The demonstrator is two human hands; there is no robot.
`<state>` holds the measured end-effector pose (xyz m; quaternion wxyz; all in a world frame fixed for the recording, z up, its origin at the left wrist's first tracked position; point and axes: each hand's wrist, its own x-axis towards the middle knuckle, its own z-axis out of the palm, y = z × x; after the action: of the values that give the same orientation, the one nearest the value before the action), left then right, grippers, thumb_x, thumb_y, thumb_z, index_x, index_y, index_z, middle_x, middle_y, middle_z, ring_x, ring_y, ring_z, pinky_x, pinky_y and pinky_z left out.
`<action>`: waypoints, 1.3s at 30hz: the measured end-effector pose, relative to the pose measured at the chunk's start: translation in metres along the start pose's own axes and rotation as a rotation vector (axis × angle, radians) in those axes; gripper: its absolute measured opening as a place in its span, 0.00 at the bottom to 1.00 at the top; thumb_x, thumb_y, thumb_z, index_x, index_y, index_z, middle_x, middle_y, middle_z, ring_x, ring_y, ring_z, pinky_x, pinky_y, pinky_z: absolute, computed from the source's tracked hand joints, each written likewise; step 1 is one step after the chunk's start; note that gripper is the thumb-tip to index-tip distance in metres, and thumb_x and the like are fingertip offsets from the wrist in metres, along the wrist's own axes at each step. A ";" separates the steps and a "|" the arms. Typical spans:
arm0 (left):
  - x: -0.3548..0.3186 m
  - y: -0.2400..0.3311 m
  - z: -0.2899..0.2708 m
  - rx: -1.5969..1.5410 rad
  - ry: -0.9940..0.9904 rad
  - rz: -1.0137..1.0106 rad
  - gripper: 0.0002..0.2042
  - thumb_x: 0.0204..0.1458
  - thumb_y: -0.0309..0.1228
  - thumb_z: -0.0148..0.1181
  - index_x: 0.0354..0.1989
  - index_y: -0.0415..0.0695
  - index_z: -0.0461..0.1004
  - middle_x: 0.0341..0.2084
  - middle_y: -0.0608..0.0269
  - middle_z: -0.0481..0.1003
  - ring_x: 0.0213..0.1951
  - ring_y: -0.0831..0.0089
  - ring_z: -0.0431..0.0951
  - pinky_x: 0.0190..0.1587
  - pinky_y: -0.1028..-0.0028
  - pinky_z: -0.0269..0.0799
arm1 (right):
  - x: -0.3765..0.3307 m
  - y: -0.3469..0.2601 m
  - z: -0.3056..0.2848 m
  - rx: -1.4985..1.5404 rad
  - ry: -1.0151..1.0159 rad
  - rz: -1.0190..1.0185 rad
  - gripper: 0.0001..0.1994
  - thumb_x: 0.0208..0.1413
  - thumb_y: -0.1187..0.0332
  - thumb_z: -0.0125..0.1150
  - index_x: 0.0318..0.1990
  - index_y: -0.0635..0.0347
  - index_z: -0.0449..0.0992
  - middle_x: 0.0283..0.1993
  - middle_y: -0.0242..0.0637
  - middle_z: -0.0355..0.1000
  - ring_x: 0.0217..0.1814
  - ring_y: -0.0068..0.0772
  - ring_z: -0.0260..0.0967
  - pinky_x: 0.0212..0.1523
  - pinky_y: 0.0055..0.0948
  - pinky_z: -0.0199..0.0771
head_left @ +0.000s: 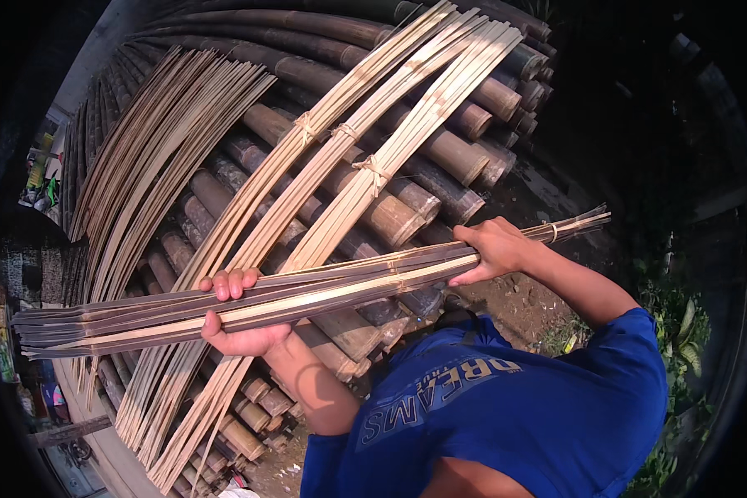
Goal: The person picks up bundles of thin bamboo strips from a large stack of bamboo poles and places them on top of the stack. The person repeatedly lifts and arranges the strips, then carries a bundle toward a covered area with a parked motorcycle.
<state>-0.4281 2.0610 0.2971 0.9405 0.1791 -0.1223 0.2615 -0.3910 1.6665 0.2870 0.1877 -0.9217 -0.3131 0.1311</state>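
Observation:
A long bundle of dark and pale bamboo strips [332,292] stretches across in front of me, slightly higher at its right end. It is tied near its middle and again toward the thinner right end. My left hand [253,336] grips the left part from below, its fingers over the far side and its thumb on the near side. My right hand [500,247] is closed around the bundle right of the middle tie. Beyond it, three tied bundles of pale bamboo strips [427,124] lie side by side on stacked bamboo poles [390,217].
At the left, many loose bamboo strips [153,158] drape over the poles. Cut pole ends face me and to the right. Bare soil [531,303] shows below my right hand, with green plants [681,340] at the right. A wooden beam [70,432] is at lower left.

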 end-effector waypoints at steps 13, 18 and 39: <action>-0.130 -0.301 0.151 0.278 -0.249 -0.233 0.22 0.56 0.41 0.59 0.54 0.41 0.69 0.39 0.56 0.74 0.45 0.62 0.75 0.58 0.52 0.71 | -0.118 0.104 -0.019 0.183 0.778 -0.082 0.44 0.40 0.54 0.79 0.67 0.53 0.67 0.56 0.50 0.71 0.58 0.54 0.71 0.59 0.49 0.72; -0.135 -0.387 0.199 0.303 -0.348 -0.138 0.54 0.55 0.68 0.59 0.77 0.37 0.46 0.71 0.39 0.58 0.73 0.45 0.59 0.77 0.44 0.52 | -0.173 0.221 0.010 0.259 0.806 0.191 0.27 0.38 0.65 0.75 0.48 0.60 0.71 0.40 0.45 0.75 0.45 0.55 0.75 0.48 0.47 0.77; -0.174 -0.473 0.093 1.196 -0.683 -1.107 0.25 0.68 0.37 0.60 0.69 0.38 0.66 0.59 0.53 0.77 0.57 0.71 0.77 0.62 0.68 0.72 | -0.127 0.524 0.172 0.320 0.924 0.958 0.44 0.45 0.68 0.76 0.71 0.57 0.57 0.61 0.55 0.69 0.65 0.62 0.66 0.65 0.53 0.67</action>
<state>-0.3327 1.5680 0.1964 0.5930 0.7431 -0.1353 -0.2790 -0.2739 1.2479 -0.0752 0.3572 -0.8810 0.2645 -0.1624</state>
